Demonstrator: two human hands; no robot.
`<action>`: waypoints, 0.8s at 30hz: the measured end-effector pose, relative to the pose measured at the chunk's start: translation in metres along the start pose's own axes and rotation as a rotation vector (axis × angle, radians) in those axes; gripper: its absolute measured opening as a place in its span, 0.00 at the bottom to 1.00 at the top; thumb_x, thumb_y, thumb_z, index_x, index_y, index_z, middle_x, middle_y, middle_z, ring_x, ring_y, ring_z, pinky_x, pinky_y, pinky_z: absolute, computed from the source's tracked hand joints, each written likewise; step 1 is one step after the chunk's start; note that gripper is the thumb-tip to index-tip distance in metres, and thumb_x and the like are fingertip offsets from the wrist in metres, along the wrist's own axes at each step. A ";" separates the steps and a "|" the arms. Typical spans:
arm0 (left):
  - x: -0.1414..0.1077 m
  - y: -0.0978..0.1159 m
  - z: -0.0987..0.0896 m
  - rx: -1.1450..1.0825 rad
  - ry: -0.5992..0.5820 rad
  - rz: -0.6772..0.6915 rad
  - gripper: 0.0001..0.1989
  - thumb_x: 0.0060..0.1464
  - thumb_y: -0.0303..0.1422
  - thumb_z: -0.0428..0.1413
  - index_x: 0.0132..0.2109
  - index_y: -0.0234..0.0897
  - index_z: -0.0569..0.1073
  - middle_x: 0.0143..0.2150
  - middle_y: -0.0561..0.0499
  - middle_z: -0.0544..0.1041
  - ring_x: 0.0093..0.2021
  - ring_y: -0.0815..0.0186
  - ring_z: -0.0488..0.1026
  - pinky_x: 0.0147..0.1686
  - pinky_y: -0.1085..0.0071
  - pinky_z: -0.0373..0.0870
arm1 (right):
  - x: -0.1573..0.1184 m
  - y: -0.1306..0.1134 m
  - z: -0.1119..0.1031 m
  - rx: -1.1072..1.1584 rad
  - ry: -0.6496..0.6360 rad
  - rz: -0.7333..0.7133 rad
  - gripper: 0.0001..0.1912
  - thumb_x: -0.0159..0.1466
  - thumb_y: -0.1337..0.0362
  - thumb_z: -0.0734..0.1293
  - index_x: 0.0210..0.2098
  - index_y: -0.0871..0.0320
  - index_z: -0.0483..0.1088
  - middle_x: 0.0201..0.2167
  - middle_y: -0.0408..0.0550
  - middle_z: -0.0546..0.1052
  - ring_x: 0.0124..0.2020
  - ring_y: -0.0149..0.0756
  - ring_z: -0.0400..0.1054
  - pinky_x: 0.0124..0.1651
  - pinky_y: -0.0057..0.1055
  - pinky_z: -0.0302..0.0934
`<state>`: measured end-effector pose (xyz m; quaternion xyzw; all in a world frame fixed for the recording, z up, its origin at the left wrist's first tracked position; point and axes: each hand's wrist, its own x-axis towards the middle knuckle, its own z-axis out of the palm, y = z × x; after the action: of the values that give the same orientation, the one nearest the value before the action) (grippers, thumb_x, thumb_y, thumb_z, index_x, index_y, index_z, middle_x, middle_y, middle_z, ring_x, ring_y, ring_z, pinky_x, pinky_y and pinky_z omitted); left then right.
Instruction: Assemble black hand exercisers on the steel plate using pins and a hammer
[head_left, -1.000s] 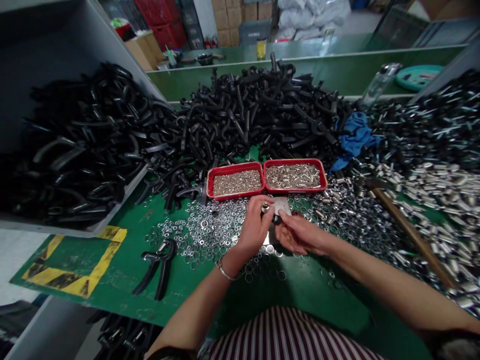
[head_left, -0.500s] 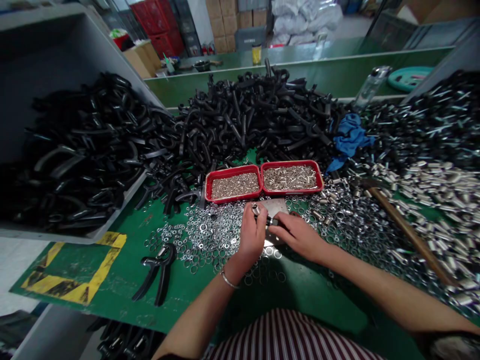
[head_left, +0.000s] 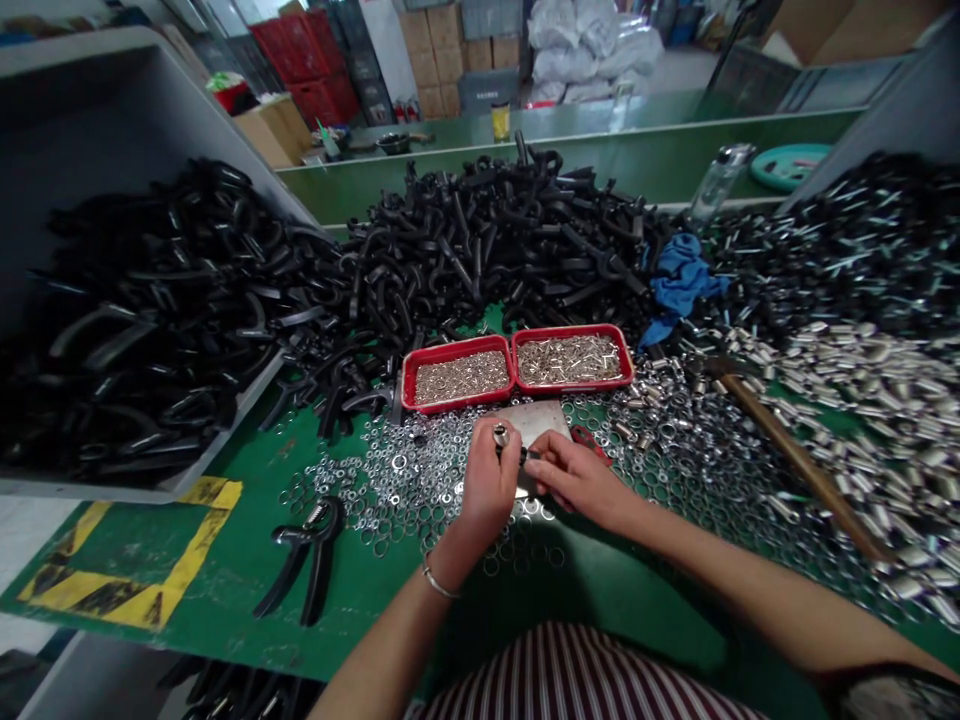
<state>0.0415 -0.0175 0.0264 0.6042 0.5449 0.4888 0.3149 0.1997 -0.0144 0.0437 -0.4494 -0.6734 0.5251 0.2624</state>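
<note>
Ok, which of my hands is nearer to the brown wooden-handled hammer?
Right. Your right hand is left of the hammer, across loose metal rings; your left hand is farther left.

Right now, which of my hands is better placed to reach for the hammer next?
Right, probably. Your right hand is nearer the hammer, which lies out on that side. Your left hand is farther off, its fingers around a small shiny-ended part.
</note>
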 end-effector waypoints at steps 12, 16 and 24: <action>0.041 -0.010 0.005 0.464 -0.575 0.202 0.06 0.63 0.33 0.52 0.38 0.38 0.69 0.39 0.46 0.70 0.44 0.56 0.67 0.50 0.59 0.63 | -0.010 0.018 -0.039 -0.412 0.081 -0.023 0.16 0.71 0.51 0.60 0.44 0.56 0.71 0.38 0.53 0.79 0.37 0.41 0.73 0.40 0.35 0.65; 0.063 -0.010 0.013 0.580 -0.586 0.321 0.07 0.60 0.36 0.57 0.42 0.38 0.73 0.42 0.45 0.72 0.47 0.53 0.67 0.53 0.56 0.61 | -0.039 0.036 -0.092 -0.411 0.084 0.015 0.18 0.72 0.52 0.57 0.46 0.55 0.73 0.40 0.52 0.80 0.38 0.43 0.74 0.41 0.37 0.66; 0.150 0.006 0.056 0.959 -0.522 0.434 0.11 0.61 0.22 0.49 0.37 0.32 0.77 0.41 0.37 0.78 0.48 0.51 0.71 0.53 0.56 0.62 | -0.102 0.085 -0.209 -0.904 0.506 0.217 0.14 0.71 0.58 0.59 0.43 0.59 0.73 0.41 0.63 0.77 0.40 0.47 0.71 0.44 0.40 0.61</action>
<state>0.0855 0.1349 0.0507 0.8774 0.4732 0.0761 0.0230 0.4469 -0.0015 0.0407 -0.6976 -0.6977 0.0816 0.1408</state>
